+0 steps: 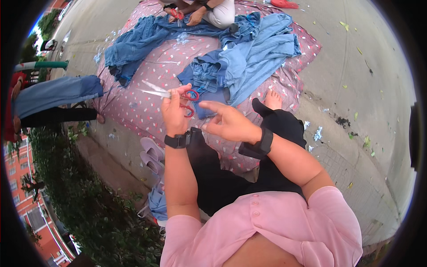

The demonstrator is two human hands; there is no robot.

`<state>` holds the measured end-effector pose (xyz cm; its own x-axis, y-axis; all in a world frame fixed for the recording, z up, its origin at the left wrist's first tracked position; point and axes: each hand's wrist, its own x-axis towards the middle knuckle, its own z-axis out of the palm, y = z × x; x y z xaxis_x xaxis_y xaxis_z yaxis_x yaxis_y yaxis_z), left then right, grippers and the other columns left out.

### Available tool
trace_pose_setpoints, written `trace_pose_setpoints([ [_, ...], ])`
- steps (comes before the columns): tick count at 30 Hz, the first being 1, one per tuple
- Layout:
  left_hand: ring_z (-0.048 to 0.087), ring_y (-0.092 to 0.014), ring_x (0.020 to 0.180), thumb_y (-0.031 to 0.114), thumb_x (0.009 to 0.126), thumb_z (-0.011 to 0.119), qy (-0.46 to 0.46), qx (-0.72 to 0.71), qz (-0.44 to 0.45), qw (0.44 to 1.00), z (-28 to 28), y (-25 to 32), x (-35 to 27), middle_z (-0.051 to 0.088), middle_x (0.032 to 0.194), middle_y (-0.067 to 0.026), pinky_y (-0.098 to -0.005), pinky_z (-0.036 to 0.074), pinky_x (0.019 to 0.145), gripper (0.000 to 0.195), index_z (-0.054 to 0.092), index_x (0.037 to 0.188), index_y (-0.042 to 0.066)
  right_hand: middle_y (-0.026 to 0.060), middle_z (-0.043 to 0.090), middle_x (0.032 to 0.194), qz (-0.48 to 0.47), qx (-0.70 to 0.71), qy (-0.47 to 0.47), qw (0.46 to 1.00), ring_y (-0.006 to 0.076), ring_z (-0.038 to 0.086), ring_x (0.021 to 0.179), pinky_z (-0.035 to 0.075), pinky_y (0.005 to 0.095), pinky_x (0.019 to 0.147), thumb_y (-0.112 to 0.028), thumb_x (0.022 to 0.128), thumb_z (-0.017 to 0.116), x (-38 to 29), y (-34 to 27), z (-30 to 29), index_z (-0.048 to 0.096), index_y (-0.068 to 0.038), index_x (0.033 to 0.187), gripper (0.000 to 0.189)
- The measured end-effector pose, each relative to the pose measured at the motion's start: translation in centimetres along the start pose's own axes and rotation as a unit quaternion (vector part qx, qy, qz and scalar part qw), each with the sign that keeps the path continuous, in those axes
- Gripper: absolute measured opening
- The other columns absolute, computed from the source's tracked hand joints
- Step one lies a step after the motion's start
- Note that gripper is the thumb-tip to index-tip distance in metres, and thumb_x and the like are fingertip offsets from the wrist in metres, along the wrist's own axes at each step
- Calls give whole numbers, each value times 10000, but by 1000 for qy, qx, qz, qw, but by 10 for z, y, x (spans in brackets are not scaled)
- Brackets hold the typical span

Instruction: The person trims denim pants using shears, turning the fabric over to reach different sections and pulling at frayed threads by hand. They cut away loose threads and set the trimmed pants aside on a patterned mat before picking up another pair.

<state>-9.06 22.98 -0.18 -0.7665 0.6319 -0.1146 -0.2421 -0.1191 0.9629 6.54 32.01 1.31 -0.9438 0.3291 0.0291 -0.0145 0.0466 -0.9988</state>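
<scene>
My left hand (174, 111) holds a pair of scissors (164, 93) with red handles. Their blades are parted and point left, and the handle loops sit on the right side of the hand. Beside it, my right hand (232, 123) has its fingers apart and holds nothing; its fingertips point towards the handles, a short way off. Beyond both hands, light blue jeans (255, 68) lie on a patterned cloth sheet (156, 73). A folded denim part with blue thread (208, 75) lies nearest my hands.
Across the sheet, a seated person (222, 13) holds red-handled scissors (176, 14) near more jeans (133, 46). At left, another person (15, 100) has denim (60, 91) over a leg. Lavender shoes (151, 155), a hedge (90, 200) and a red slipper (284, 4) edge the area.
</scene>
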Motion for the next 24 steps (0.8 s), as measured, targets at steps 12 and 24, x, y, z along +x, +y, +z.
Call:
trace_pose_setpoints([
  [12,555,-158,740,237,990,394,24,51,-75,996,-3,18,-9,608,951,-160,-286,467,710,282,535,878,20,87,635,1028,149,124,249,949,121,590,784,456,233,614,-206,867,581,14,15,-228,545,-2,1134,338],
  [24,562,-205,849,181,998,353,57,160,-98,981,0,7,0,541,857,-109,-368,441,844,245,460,846,23,127,431,1292,316,343,482,741,284,493,1100,477,401,779,-163,825,631,24,304,-344,394,-57,1249,497],
])
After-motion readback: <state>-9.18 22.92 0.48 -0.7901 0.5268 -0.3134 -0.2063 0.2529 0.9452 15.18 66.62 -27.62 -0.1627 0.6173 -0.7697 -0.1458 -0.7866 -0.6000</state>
